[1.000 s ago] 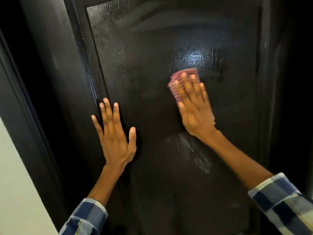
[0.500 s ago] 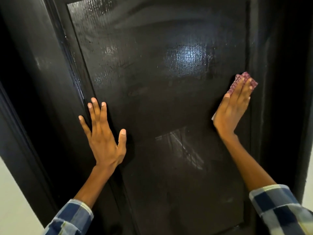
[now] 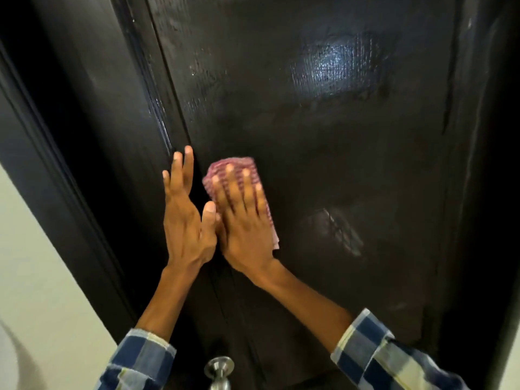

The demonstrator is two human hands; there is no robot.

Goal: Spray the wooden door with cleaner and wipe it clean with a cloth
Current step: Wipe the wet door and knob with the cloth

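Change: since half a second ago the right hand has carried the cloth from the panel's right edge across to its left edge; the left hand has kept its place on the door.
Cloth: red-and-white checked, folded into a pad, flat against the door at the left side of the recessed panel, just beside the raised stile.
Cloth axis: long axis runs up the door, tilted slightly left at the top; upper end shows past the fingertips, lower corner shows below the palm on the right.
Right hand: fingers straight and slightly spread, pressing the cloth flat; no pinch.
Left hand: fingers straight, laid flat on the stile as a brace; its thumb touches or nearly touches the right hand, which of the two cannot be told.
Door: dark, glossy, upright; a bright wet-looking sheen sits upper right of the panel.
Step in hand: wiping, judged mid-pass.
Doing it well: keep the palm flat and pressure even, overlap each sweep, work into the groove by the stile, carry on toward the sheen.
Knob: metal, low at the bottom edge of view.
Wall: pale, left of the frame.
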